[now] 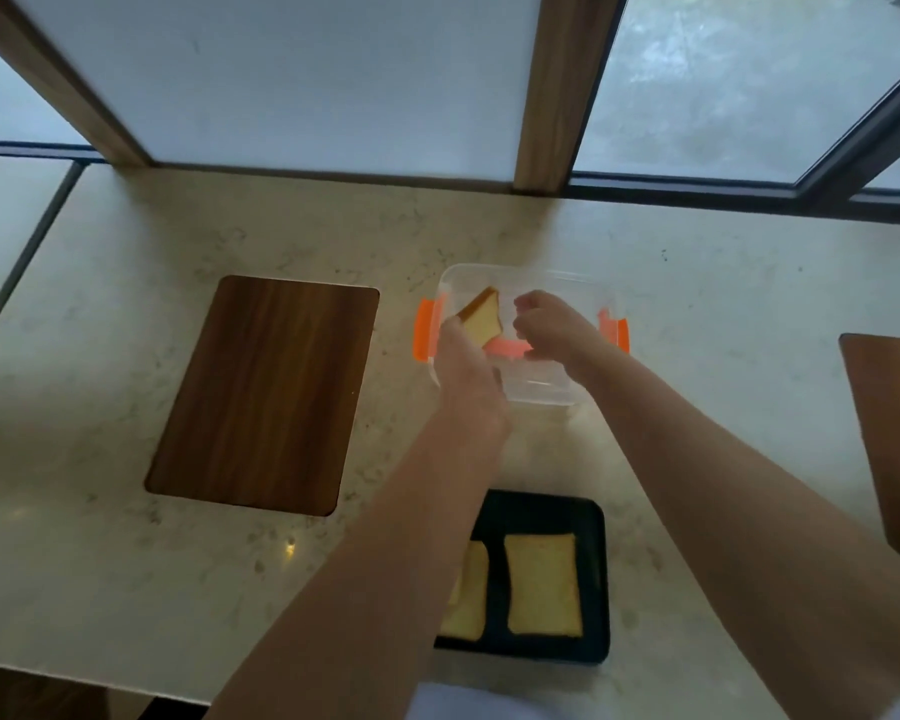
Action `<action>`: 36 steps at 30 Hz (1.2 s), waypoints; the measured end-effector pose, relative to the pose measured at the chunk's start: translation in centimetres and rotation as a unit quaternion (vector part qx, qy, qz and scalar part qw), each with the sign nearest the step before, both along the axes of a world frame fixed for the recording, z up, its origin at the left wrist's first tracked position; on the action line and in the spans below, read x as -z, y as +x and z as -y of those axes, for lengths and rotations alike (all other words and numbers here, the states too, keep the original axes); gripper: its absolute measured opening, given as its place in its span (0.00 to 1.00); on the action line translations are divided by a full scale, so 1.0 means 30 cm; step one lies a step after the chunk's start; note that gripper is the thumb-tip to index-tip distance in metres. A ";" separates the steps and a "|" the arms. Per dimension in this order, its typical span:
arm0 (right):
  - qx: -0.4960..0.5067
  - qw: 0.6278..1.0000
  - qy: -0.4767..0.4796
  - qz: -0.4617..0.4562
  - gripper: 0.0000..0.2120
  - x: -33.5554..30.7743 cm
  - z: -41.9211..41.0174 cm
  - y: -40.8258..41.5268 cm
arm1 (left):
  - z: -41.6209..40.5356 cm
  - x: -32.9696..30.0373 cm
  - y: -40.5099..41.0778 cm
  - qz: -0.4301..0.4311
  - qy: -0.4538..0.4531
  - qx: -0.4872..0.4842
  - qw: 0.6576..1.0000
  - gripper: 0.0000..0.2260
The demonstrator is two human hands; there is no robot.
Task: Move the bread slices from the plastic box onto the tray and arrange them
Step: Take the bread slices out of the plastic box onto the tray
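A clear plastic box [541, 394] with orange clips stands on the counter. My left hand [466, 366] is shut on a bread slice [481, 317], held tilted above the box's left side. Over the box's middle, my right hand [546, 322] has its fingers curled and seems to hold nothing. Closer to me lies a black tray [596, 589]. It holds one bread slice [543, 584] lying flat and a second bread slice [468, 597] to its left, partly hidden by my left forearm.
A dark wooden board [263, 394] is set into the pale stone counter at the left. Another wooden panel [889, 433] shows at the right edge. Windows and wooden posts run along the counter's far side.
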State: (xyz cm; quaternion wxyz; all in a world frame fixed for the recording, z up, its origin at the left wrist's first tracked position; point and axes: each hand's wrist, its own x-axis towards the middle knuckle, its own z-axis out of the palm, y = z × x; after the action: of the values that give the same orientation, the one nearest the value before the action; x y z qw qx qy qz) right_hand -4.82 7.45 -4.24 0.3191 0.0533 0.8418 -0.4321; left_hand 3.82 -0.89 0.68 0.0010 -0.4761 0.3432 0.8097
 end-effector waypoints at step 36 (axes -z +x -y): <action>0.035 0.984 -0.084 -0.154 0.17 -0.170 -0.227 0.569 | 0.085 -0.078 0.437 -0.205 -0.325 0.384 0.839 0.16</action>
State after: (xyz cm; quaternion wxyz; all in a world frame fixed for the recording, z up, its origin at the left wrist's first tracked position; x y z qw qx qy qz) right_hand 12.25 14.26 0.85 0.1736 -0.0117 0.8394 -0.5149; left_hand 16.92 -3.43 3.02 0.0872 -0.1022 0.7343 0.6654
